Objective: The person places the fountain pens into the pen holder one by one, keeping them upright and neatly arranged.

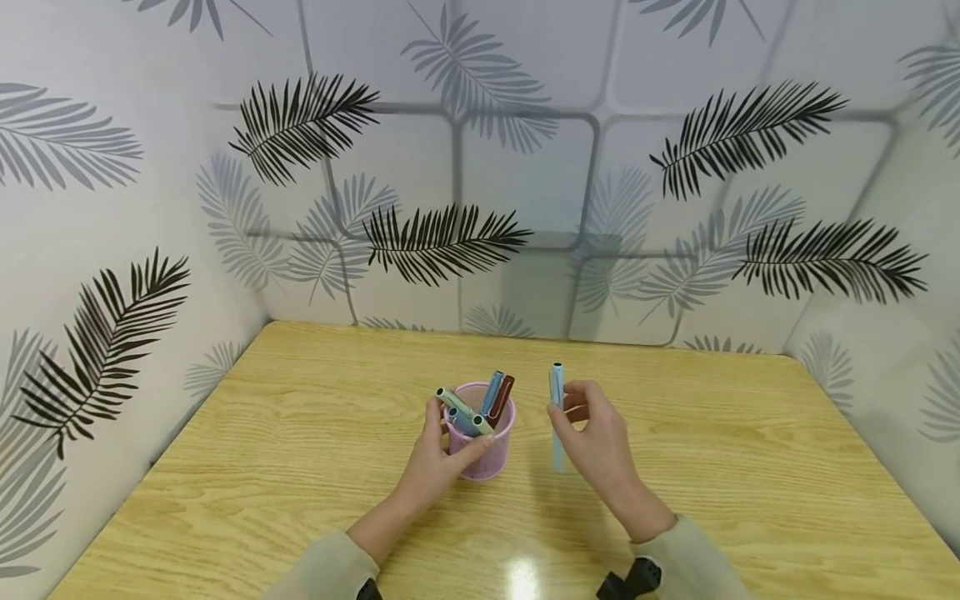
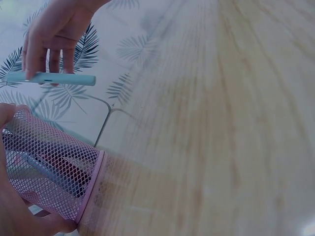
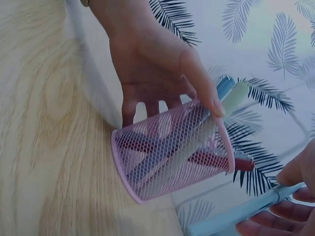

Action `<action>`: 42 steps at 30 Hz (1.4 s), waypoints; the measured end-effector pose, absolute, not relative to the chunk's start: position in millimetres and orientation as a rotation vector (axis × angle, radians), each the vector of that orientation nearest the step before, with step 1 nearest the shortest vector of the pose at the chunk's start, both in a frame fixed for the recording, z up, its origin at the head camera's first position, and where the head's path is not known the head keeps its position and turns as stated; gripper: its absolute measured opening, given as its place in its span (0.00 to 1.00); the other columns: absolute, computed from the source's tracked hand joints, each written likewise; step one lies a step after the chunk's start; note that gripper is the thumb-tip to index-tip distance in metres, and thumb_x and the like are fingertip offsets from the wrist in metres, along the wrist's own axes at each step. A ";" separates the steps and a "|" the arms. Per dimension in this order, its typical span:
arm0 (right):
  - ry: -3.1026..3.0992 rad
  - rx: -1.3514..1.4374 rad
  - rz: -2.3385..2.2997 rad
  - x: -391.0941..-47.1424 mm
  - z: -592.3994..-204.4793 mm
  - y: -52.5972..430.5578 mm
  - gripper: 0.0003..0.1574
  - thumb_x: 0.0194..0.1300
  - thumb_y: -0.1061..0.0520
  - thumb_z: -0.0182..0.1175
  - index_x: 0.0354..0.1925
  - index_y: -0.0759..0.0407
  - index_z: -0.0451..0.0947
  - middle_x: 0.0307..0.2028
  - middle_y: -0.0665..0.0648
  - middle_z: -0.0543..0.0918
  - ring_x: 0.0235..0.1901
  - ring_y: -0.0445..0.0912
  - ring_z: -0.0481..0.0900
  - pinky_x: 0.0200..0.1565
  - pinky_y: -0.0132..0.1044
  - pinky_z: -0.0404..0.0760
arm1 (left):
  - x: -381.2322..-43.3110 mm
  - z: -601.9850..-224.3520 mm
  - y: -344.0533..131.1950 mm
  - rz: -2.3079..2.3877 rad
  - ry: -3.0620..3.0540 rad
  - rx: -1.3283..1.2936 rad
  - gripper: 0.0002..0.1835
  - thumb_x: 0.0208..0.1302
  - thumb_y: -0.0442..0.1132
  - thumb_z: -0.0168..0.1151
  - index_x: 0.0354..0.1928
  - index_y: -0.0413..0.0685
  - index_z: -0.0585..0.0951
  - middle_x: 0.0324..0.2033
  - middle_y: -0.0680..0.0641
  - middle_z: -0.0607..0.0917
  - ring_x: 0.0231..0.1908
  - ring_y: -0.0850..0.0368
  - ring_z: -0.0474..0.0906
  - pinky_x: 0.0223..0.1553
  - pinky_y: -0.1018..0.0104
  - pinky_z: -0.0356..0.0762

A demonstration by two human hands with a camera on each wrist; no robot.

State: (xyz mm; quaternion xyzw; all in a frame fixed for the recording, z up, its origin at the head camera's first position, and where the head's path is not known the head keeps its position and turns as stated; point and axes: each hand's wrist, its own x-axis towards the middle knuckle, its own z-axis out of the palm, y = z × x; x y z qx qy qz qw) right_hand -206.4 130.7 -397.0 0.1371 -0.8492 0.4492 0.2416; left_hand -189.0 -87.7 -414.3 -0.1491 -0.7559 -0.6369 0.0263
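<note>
A pink mesh pen holder (image 1: 491, 462) stands on the wooden table, and my left hand (image 1: 432, 462) grips it around its side, thumb near the front rim. Several capped pens lean inside it, among them a light green pen (image 1: 452, 400), a blue pen (image 1: 491, 392) and a dark red pen (image 1: 501, 400). To the right of the holder, my right hand (image 1: 602, 442) pinches a light blue pen (image 1: 557, 385) near its upper part. That pen is upright and apart from the holder. In the right wrist view the mesh (image 3: 172, 152) shows the pens' lower ends through it.
The wooden table (image 1: 300, 400) reaches back to a wall covering (image 1: 525, 192) with grey and black leaf prints, which also runs along both sides. A bright light reflection (image 1: 522, 575) lies on the table near the front.
</note>
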 end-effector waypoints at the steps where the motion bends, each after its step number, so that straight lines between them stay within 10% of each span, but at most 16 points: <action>1: -2.303 0.387 1.240 -205.6 -395.3 129.0 0.16 0.59 0.62 0.64 0.45 0.62 0.72 0.33 0.55 0.79 0.30 0.46 0.79 0.28 0.34 0.78 | -188.8 -413.9 -87.6 -1.967 -2.339 -0.459 0.40 0.60 0.39 0.64 0.67 0.42 0.52 0.58 0.35 0.66 0.54 0.40 0.69 0.47 0.48 0.74; 42: -1.979 0.643 1.416 -197.6 -372.4 82.5 0.20 0.56 0.74 0.61 0.46 0.72 0.67 0.33 0.65 0.77 0.33 0.55 0.80 0.27 0.40 0.81 | -190.6 -417.3 -87.3 -1.966 -2.331 -0.466 0.38 0.60 0.39 0.64 0.65 0.42 0.52 0.58 0.35 0.66 0.55 0.40 0.69 0.48 0.46 0.72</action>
